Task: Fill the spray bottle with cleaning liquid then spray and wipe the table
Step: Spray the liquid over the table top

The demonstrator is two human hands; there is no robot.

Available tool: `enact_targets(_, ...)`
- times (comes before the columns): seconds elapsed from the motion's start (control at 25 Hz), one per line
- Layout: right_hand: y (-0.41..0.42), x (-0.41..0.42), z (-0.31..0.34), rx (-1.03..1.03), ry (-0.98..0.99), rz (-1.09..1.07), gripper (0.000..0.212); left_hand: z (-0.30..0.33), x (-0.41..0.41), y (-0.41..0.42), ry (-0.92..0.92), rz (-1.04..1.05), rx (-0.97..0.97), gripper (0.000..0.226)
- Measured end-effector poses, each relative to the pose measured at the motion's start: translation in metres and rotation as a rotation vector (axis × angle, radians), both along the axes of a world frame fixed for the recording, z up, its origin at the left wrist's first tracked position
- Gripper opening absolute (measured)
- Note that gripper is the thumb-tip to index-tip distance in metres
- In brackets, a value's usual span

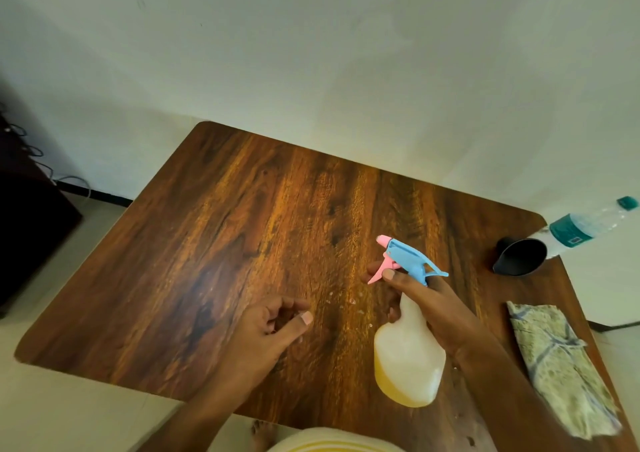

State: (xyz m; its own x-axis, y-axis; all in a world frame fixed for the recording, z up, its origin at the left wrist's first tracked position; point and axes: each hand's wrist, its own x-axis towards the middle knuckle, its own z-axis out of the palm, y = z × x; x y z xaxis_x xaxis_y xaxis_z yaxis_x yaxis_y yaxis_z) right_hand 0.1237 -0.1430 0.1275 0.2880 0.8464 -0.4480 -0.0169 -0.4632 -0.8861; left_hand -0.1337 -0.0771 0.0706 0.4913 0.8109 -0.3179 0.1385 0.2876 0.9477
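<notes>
My right hand (427, 308) grips the neck of a translucent spray bottle (408, 358) above the wooden table (242, 226). The bottle has a blue head with a pink nozzle and trigger, and yellowish liquid fills its lower part. A finger lies on the pink trigger, and the nozzle points away from me toward the far left. My left hand (273, 327) hovers over the table to the left of the bottle, fingers loosely curled, holding nothing. Small droplets (349, 301) speckle the wood between the two hands.
A folded patterned cloth (557, 365) lies near the table's right edge. A black funnel (519, 256) lies on its side at the far right corner, beside a clear plastic bottle with a teal label (585, 228). Dark furniture with cables (24, 209) stands at the left.
</notes>
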Motion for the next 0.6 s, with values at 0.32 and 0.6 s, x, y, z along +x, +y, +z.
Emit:
enact_targets(0.32, 0.001, -0.005, 0.005, 0.034, -0.127, 0.038, 0.056, 0.024, 0.029, -0.011, -0.05, -0.087, 0.122, 0.012)
enact_targets(0.6, -0.001, -0.002, 0.028, 0.167, -0.176, 0.235, 0.028, 0.107, 0.049, 0.061, 0.196, -0.236, 1.019, 0.042)
